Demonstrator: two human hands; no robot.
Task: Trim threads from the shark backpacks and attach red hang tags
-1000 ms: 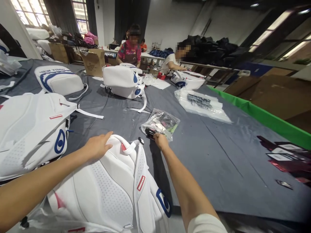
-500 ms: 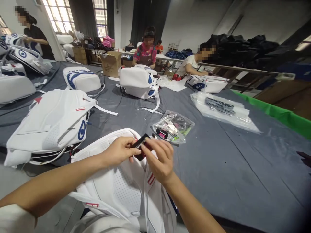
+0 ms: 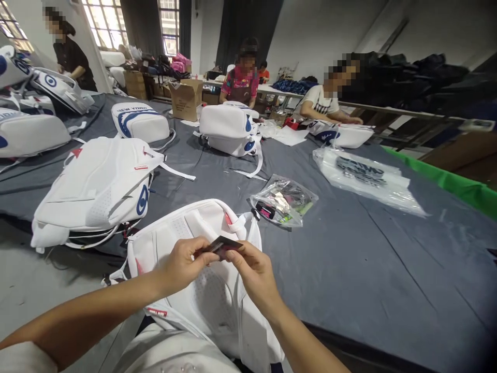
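Grey-covered table point(image 3: 361, 269), with a white backpack point(image 3: 213, 295) at its near edge. A clear plastic bag point(image 3: 285, 199) of small items lies on the cloth just beyond the backpack. The left hand point(image 3: 182, 265) and right hand point(image 3: 258, 269) pinch opposite ends of a black card point(image 3: 223, 244), thumbs closed against fingers, holding it in front of the backpack.

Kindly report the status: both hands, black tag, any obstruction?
Left hand, right hand: both pinching black tag. Tag above white backpack. Nothing visibly blocking.
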